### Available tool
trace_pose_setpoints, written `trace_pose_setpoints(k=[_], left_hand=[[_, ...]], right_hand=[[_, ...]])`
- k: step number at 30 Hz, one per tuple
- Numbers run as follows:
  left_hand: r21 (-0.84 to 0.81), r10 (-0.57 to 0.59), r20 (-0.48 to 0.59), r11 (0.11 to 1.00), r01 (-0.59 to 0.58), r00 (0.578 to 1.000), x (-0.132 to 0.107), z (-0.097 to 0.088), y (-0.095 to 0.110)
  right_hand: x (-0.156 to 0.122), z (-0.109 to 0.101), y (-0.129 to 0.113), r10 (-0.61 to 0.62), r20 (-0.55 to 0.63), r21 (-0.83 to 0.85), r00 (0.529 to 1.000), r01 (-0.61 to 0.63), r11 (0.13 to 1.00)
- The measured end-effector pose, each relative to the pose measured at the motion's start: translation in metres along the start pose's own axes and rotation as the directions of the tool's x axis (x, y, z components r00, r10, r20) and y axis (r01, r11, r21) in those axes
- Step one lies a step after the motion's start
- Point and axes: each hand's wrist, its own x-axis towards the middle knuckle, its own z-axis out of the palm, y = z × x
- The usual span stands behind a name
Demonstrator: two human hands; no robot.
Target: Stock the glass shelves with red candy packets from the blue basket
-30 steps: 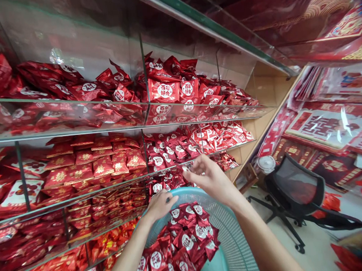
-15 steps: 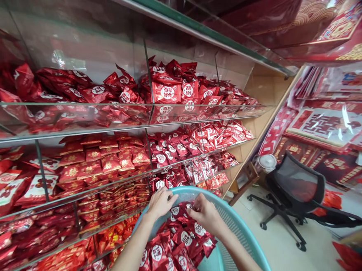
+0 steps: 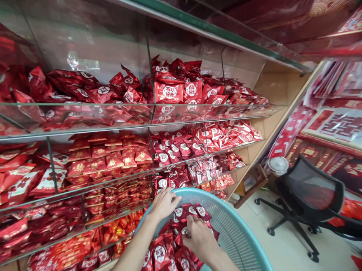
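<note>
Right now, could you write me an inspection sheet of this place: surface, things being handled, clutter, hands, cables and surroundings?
Surface: clear glass shelves with upright dividers, well stocked.
Things handled: shiny dark-red packets with white round labels, heaped inside a round turquoise plastic mesh basket.
Clutter: bright-red crumpled material by a black mesh-backed chair.
Left hand: at the basket's rim; whether it grips is unclear.
Right hand: inside the basket, over the packets; whether it holds one is unclear.
Cables: nothing seen.
Surroundings: pale tiled floor beside the basket.
</note>
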Motion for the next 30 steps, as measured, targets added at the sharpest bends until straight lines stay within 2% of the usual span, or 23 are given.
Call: trace_pose_setpoints(k=[8, 13, 16, 20, 25, 30], left_hand=[[0.037, -0.014, -0.003, 0.999, 0.015, 1.000, 0.007, 0.003, 0.027], [0.044, -0.112, 0.033, 0.993, 0.111, 0.993, 0.009, 0.005, 0.038], [0.095, -0.158, 0.034, 0.984, 0.154, 0.987, 0.011, 0.012, 0.037], [0.164, -0.250, 0.037, 0.956, 0.241, 0.967, 0.010, 0.018, 0.034], [0.139, -0.291, 0.006, 0.948, 0.287, 0.957, 0.006, 0.011, 0.029], [0.103, -0.300, 0.001, 0.949, 0.298, 0.954, 0.003, 0.002, 0.020]], right_hand=[[0.000, -0.003, 0.018, 0.025, -0.082, -0.065, 0.996, -0.030, 0.997], [-0.004, -0.012, 0.028, 0.024, -0.054, -0.075, 0.998, -0.027, 0.997], [-0.004, -0.019, 0.035, 0.012, -0.032, -0.042, 0.999, -0.014, 0.999], [0.001, -0.035, 0.044, 0.007, -0.100, -0.009, 0.995, -0.008, 1.000], [0.011, -0.052, 0.054, 0.012, -0.203, 0.010, 0.979, -0.010, 1.000], [0.016, -0.053, 0.050, 0.035, -0.284, 0.074, 0.958, -0.015, 0.997]])
